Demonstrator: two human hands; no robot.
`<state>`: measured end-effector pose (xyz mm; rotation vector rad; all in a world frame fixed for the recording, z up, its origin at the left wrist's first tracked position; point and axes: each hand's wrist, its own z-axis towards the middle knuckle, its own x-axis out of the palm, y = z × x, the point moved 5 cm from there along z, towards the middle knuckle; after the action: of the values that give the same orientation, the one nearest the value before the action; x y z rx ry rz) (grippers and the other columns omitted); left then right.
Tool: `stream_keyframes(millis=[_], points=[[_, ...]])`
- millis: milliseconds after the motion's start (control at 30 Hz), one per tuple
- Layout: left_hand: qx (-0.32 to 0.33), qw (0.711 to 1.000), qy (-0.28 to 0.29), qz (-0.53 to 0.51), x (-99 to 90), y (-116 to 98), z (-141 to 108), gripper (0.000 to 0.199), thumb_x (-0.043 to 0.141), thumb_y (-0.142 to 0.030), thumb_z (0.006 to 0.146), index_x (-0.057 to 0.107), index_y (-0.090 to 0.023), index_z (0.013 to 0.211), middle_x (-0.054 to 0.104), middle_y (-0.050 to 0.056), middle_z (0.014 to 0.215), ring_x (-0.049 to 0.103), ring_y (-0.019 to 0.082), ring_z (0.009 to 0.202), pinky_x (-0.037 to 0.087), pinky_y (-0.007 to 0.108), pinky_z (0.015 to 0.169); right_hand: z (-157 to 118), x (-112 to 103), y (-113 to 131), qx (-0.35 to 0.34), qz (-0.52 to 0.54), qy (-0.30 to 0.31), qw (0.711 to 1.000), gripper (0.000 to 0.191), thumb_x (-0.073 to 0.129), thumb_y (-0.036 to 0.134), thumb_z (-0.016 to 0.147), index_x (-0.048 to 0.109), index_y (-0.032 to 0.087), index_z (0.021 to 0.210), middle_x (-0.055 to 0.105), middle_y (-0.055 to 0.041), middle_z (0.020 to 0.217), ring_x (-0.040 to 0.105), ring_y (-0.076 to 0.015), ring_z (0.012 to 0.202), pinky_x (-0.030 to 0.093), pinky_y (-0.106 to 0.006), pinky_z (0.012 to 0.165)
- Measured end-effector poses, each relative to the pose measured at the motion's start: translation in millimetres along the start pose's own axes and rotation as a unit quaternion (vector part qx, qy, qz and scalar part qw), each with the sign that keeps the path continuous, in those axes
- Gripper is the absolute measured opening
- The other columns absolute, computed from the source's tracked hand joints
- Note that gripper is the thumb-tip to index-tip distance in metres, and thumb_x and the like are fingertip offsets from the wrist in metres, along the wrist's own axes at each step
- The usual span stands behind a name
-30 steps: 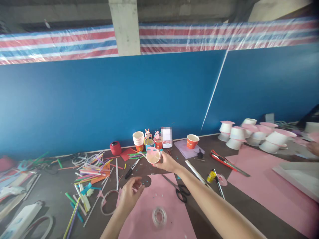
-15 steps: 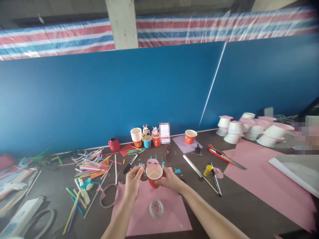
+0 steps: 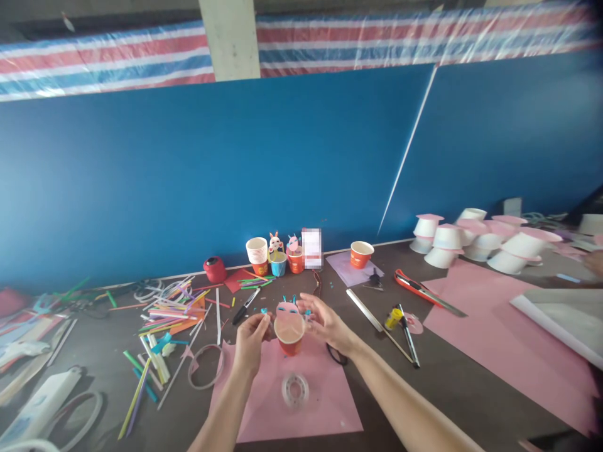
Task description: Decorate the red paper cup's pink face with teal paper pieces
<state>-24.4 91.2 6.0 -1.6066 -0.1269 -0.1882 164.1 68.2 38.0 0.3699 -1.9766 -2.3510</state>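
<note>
A red paper cup with a pink paper face and blue antennae stands above the pink sheet, between my hands. Small blue tips stick out on both sides of it. My left hand is closed at the cup's left side, thumb and forefinger pinching the piece with the blue tip. Beside the right blue tip, my right hand is open with fingers spread; whether it touches the tip I cannot tell. A clear tape roll lies on the sheet nearer me.
Coloured straws and a marker lie left. Behind stand stacked cups and two decorated cups. At right are a red utility knife, a yellow glue pot, a pen and white cups. A person's hand shows at far right.
My right hand has let go of the cup's side and risen, its fingers spreading near the right blue tip. My left hand keeps its pinch. The view has tilted slightly.
</note>
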Motion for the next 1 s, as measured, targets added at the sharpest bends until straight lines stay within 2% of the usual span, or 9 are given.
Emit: stream_keyframes(millis=[100,200,367,500,633,800,1000], points=[[0.007,1.000,0.012,0.010,0.7,-2,-2,0.034,0.063,-0.041,0.068,0.064,-0.009,0.077,0.049,-0.001,0.052,0.043,0.007,0.049,0.035,0.019,0.048,12,-6,21,-0.007,-0.058,-0.009,0.998,0.054,0.062,0.036,0.071,0.044,0.019,0.119,0.054,-0.0104,0.114,0.049,-0.0214,0.106,0.037,-0.039,0.090],[0.008,1.000,0.017,0.015,-0.3,-1,-2,0.033,0.063,-0.040,0.068,0.064,-0.009,0.077,0.050,-0.001,0.052,0.043,0.007,0.048,0.035,0.019,0.047,23,1,35,-0.012,-0.139,0.013,0.990,0.047,0.064,0.034,0.068,0.053,0.019,0.111,0.059,-0.0069,0.105,0.055,-0.0198,0.094,0.039,-0.036,0.086],[0.013,0.999,0.025,0.046,-3.2,0,-3,0.034,0.064,-0.039,0.067,0.066,-0.009,0.081,0.054,0.001,0.055,0.043,0.008,0.048,0.036,0.019,0.045,30,16,37,-0.012,-0.220,0.037,0.975,0.027,0.061,0.033,0.070,0.063,0.017,0.091,0.064,-0.0036,0.085,0.056,-0.0153,0.073,0.042,-0.026,0.069],[0.011,0.997,0.035,0.062,-4.2,-4,-3,0.036,0.065,-0.040,0.065,0.067,-0.009,0.083,0.056,0.002,0.058,0.043,0.008,0.048,0.036,0.019,0.044,30,22,35,-0.028,-0.234,0.059,0.970,0.017,0.056,0.030,0.074,0.064,0.016,0.077,0.062,-0.0015,0.076,0.054,-0.0122,0.065,0.040,-0.021,0.061],[0.016,0.994,0.053,0.092,-2.9,-11,-2,0.030,0.065,-0.036,0.065,0.068,-0.011,0.080,0.053,0.000,0.058,0.041,0.007,0.046,0.035,0.018,0.043,30,23,30,-0.020,-0.243,0.057,0.968,0.013,0.054,0.023,0.071,0.063,0.016,0.077,0.061,0.0005,0.070,0.052,-0.0114,0.062,0.039,-0.020,0.059],[0.044,0.985,0.098,0.137,0.9,-23,-4,0.020,0.062,-0.032,0.067,0.066,-0.013,0.068,0.049,-0.001,0.058,0.043,0.007,0.048,0.036,0.018,0.044,27,25,30,-0.012,-0.257,0.039,0.966,0.015,0.052,0.025,0.071,0.062,0.016,0.076,0.057,0.0023,0.064,0.046,-0.0090,0.055,0.035,-0.019,0.055],[0.064,0.968,0.137,0.198,1.8,-28,-1,0.023,0.059,-0.034,0.070,0.065,-0.012,0.064,0.049,0.002,0.061,0.044,0.009,0.052,0.038,0.019,0.045,25,27,36,-0.024,-0.250,0.033,0.967,0.012,0.051,0.022,0.070,0.061,0.016,0.073,0.053,0.0028,0.062,0.043,-0.0086,0.055,0.032,-0.018,0.054]])
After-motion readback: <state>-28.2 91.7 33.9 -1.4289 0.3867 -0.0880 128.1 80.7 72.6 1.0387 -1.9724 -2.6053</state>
